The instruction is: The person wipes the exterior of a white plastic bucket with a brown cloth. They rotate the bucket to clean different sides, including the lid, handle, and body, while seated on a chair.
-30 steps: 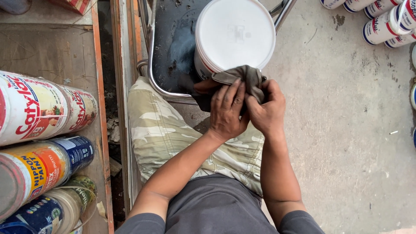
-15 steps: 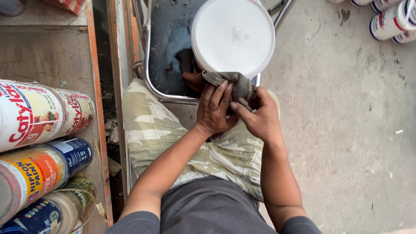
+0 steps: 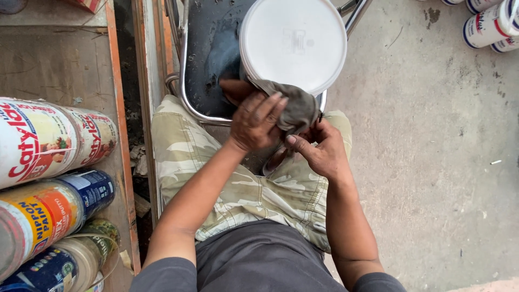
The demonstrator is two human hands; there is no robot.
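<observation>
Shifted since 1 second ago: left hand point(image 3: 254, 121) and right hand point(image 3: 319, 148) now lower, both pinching grey rag point(image 3: 292, 108) below white bucket lid point(image 3: 294, 43).

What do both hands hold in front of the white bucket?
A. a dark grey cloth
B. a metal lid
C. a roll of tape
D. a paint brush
A: the left hand and the right hand both grip a crumpled dark grey cloth at the near edge of the white bucket, which stands on a dark chair seat.
</observation>
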